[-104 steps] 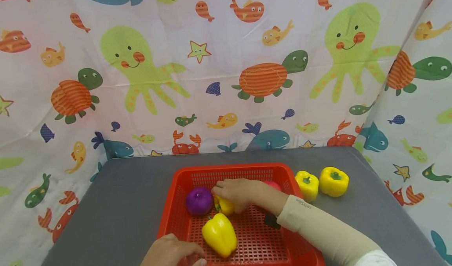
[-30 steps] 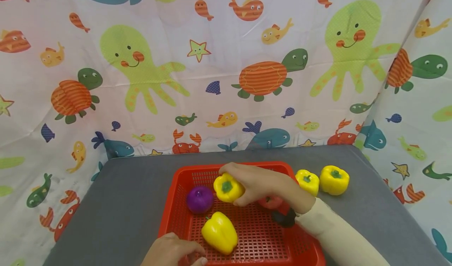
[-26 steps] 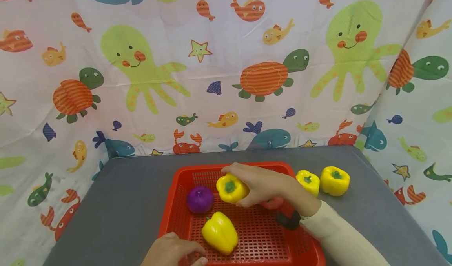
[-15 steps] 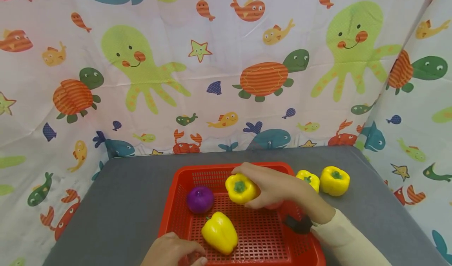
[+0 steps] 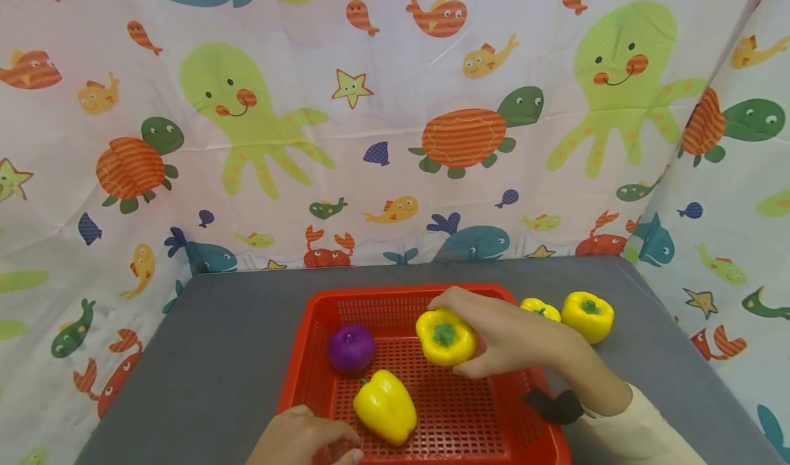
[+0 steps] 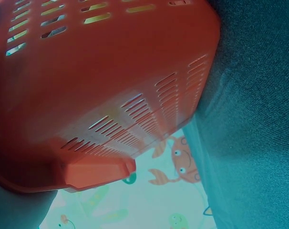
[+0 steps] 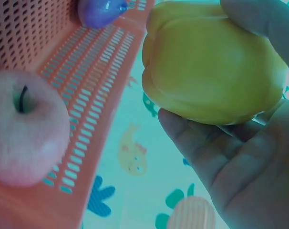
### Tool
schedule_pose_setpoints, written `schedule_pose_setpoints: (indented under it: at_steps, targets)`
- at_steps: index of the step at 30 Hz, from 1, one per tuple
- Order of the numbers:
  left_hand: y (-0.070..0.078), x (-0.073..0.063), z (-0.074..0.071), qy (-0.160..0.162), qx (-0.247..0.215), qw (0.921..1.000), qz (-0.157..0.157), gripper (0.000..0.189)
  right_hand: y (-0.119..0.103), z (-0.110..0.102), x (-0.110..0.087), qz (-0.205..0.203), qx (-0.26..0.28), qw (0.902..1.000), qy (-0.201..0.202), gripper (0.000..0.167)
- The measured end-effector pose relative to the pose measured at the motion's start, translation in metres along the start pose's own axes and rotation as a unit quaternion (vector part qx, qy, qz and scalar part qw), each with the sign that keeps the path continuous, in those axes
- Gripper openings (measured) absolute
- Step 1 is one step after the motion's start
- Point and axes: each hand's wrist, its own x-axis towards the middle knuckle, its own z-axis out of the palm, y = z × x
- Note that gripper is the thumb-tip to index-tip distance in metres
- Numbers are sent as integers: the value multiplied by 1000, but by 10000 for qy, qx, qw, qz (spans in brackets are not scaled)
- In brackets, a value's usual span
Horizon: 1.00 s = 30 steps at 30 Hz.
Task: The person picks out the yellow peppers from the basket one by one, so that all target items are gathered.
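Observation:
My right hand (image 5: 494, 335) grips a yellow bell pepper (image 5: 446, 338), its green stem facing the head camera. It holds the pepper above the right half of a red plastic basket (image 5: 407, 291). In the right wrist view, fingers and thumb wrap the pepper (image 7: 211, 62). My left hand (image 5: 299, 437) holds the basket's near left rim; the left wrist view shows the basket's slotted outer wall (image 6: 111, 62). Inside the basket lie another yellow bell pepper (image 5: 385, 408) and a purple onion (image 5: 351, 348). A pinkish-red apple (image 7: 27, 129) in the basket is hidden from the head view by my right hand.
Two yellow bell peppers stand on the grey tabletop right of the basket: one farther right (image 5: 588, 316), one (image 5: 541, 308) partly behind my right arm. A cloth curtain (image 5: 382, 122) printed with sea animals hangs behind the table (image 5: 234, 341) and along its sides.
My right hand has lifted the yellow bell pepper from beside the purple onion and moved it rightward over the basket. My left hand has stayed on the rim.

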Motion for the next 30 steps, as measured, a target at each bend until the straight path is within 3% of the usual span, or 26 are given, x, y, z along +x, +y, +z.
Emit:
schedule_pose_setpoints:
  at_steps: [6, 22, 30]
  targets:
    - [0, -1, 0, 62, 45, 10000, -19, 29, -1, -6, -19, 162, -44, 9996, 246, 75]
    - [4, 0, -1, -183, 24, 9991, -371, 31, 10, -5, -75, 573, 256, 9921, 1089, 78]
    - [3, 0, 0, -247, -27, 9988, -420, 30, 20, -3, -107, 858, -194, 9822, 1662, 82]
